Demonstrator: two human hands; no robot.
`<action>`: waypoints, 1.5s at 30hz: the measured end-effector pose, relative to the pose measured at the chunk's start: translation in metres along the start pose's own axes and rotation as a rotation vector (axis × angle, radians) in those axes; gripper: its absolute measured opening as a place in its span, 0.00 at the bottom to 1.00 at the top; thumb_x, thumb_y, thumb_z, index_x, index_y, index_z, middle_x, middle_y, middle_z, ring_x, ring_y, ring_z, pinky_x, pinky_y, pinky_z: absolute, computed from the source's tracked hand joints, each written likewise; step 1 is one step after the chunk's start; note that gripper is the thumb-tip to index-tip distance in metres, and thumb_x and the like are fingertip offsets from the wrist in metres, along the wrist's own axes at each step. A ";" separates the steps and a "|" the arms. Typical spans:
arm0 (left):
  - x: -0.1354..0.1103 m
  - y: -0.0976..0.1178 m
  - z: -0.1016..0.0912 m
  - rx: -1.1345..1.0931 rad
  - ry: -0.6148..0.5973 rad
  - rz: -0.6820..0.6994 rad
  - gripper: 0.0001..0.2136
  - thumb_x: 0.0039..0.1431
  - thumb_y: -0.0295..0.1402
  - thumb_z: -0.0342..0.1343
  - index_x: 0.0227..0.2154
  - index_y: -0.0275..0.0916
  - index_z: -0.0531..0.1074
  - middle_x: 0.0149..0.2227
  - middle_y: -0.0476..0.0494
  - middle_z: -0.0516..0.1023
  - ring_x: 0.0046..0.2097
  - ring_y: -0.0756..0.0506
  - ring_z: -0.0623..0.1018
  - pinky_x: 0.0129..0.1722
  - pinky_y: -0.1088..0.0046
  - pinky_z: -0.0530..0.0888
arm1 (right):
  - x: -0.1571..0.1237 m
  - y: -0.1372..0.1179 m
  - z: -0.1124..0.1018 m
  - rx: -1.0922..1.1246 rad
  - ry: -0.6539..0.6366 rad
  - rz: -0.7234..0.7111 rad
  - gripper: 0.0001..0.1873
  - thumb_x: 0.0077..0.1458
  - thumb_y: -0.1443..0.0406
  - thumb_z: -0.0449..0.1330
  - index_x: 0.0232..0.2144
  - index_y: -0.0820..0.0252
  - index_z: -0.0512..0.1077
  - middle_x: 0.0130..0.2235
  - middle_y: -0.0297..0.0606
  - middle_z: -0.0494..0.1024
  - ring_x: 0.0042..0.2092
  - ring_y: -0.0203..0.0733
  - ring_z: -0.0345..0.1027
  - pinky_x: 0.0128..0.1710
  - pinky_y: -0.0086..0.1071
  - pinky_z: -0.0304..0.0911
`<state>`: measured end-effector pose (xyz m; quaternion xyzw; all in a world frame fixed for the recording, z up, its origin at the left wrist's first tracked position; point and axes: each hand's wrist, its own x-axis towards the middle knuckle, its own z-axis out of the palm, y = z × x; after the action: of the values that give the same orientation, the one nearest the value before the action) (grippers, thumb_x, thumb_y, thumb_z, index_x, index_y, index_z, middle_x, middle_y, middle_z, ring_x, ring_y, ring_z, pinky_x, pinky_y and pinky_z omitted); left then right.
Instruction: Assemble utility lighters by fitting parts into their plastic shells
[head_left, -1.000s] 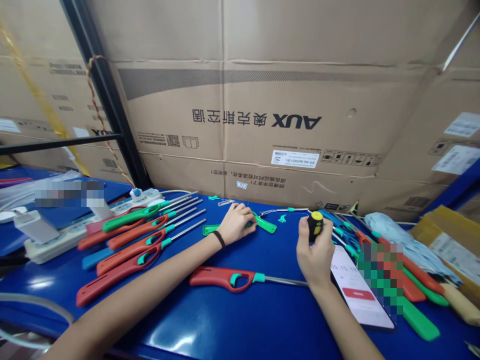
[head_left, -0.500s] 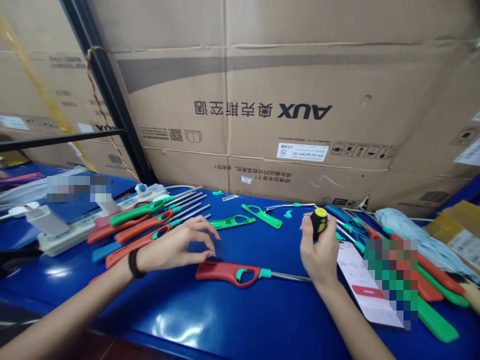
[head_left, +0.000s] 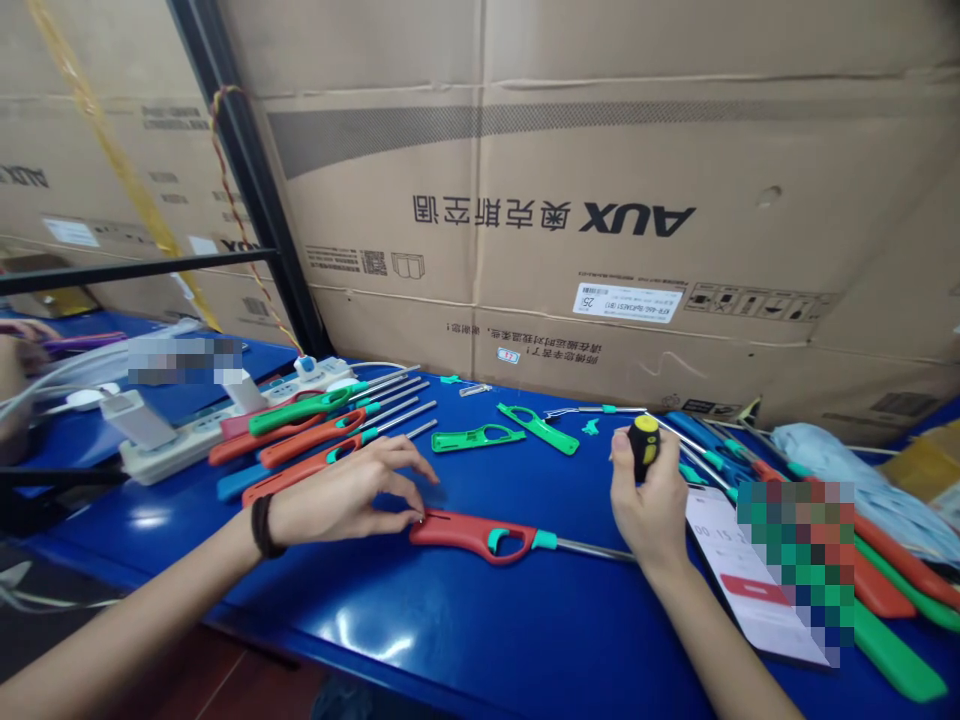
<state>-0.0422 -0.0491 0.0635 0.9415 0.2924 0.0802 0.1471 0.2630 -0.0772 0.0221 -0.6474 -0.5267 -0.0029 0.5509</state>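
My left hand point(head_left: 360, 495), with a dark band at its wrist, is closed in a pinch at the butt end of a red gas lighter point(head_left: 457, 530). A tiny bright speck shows at those fingertips, too small to name. The lighter lies flat on the blue table, its metal tube pointing right under my right wrist. My right hand point(head_left: 651, 500) is wrapped round a stubby black and yellow screwdriver point(head_left: 643, 447), held above the table with its shaft mostly hidden. Behind the lighter lie two green lighter shells point(head_left: 480, 437) and small turquoise trigger pieces point(head_left: 591, 427).
Several finished-looking lighters point(head_left: 315, 440) lie at left beside a white power strip point(head_left: 172, 445). At right are a phone point(head_left: 750, 580) and more lighters point(head_left: 892, 640). A large cardboard box point(head_left: 525, 150) stands behind the table. Another person's hand point(head_left: 30, 332) shows at far left.
My left fingertips have come down onto the butt end of the red lighter. My right hand still holds the screwdriver. The whole view has shifted, so things appear farther right.
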 end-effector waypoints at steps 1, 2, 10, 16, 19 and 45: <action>0.000 0.001 0.000 0.016 0.001 0.005 0.07 0.59 0.33 0.55 0.34 0.45 0.78 0.48 0.45 0.73 0.50 0.42 0.69 0.51 0.66 0.66 | 0.000 -0.001 0.000 0.004 -0.003 0.002 0.21 0.56 0.46 0.49 0.37 0.56 0.62 0.29 0.38 0.75 0.31 0.47 0.70 0.31 0.34 0.62; 0.001 0.001 -0.001 0.035 0.001 0.013 0.07 0.60 0.33 0.54 0.34 0.45 0.78 0.48 0.45 0.73 0.50 0.42 0.69 0.50 0.66 0.66 | -0.001 -0.003 -0.001 0.008 -0.007 0.006 0.20 0.56 0.46 0.49 0.37 0.56 0.62 0.29 0.38 0.74 0.31 0.46 0.70 0.31 0.34 0.61; 0.002 0.001 0.005 0.145 0.025 0.073 0.08 0.62 0.30 0.53 0.36 0.43 0.78 0.46 0.45 0.74 0.48 0.43 0.70 0.49 0.68 0.65 | -0.001 -0.004 -0.001 0.022 -0.009 0.002 0.19 0.56 0.47 0.49 0.37 0.55 0.62 0.29 0.38 0.74 0.30 0.46 0.70 0.30 0.33 0.62; -0.005 0.005 0.005 0.114 0.018 0.036 0.11 0.62 0.32 0.54 0.46 0.41 0.73 0.47 0.45 0.74 0.48 0.45 0.72 0.50 0.70 0.66 | 0.000 -0.003 -0.002 0.034 -0.023 -0.006 0.18 0.56 0.48 0.50 0.37 0.55 0.62 0.29 0.38 0.74 0.30 0.46 0.70 0.29 0.33 0.62; -0.009 0.005 0.013 0.102 0.026 0.045 0.13 0.60 0.36 0.57 0.46 0.42 0.73 0.46 0.45 0.75 0.47 0.44 0.73 0.50 0.68 0.67 | -0.003 -0.009 -0.002 0.046 -0.013 0.019 0.17 0.57 0.49 0.50 0.37 0.55 0.62 0.30 0.37 0.74 0.30 0.45 0.70 0.30 0.33 0.62; 0.083 -0.017 0.078 -0.079 0.231 0.331 0.13 0.60 0.35 0.56 0.46 0.36 0.72 0.48 0.42 0.77 0.49 0.45 0.77 0.57 0.70 0.68 | 0.004 -0.028 0.008 0.374 -0.059 -0.083 0.19 0.62 0.52 0.46 0.41 0.58 0.68 0.35 0.40 0.76 0.36 0.42 0.70 0.38 0.36 0.65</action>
<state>0.0352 -0.0058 -0.0101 0.9547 0.1452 0.2223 0.1341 0.2406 -0.0732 0.0408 -0.5114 -0.5601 0.0913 0.6453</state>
